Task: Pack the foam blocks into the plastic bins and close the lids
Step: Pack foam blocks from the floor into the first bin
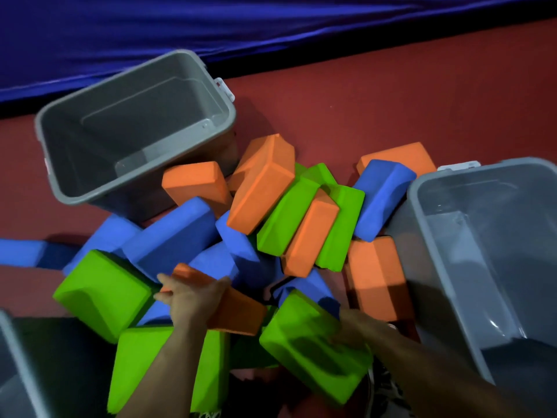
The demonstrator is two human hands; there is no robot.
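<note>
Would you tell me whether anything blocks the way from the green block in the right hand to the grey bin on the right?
Nothing visible does. The right hand grips the green block just beside the right bin, which stands open with no lid; only its near wall must be cleared.

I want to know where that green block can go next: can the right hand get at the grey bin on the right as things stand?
Probably yes: the right hand, gripping the green block, is next to the right bin, whose top is open, with nothing between them.
</note>
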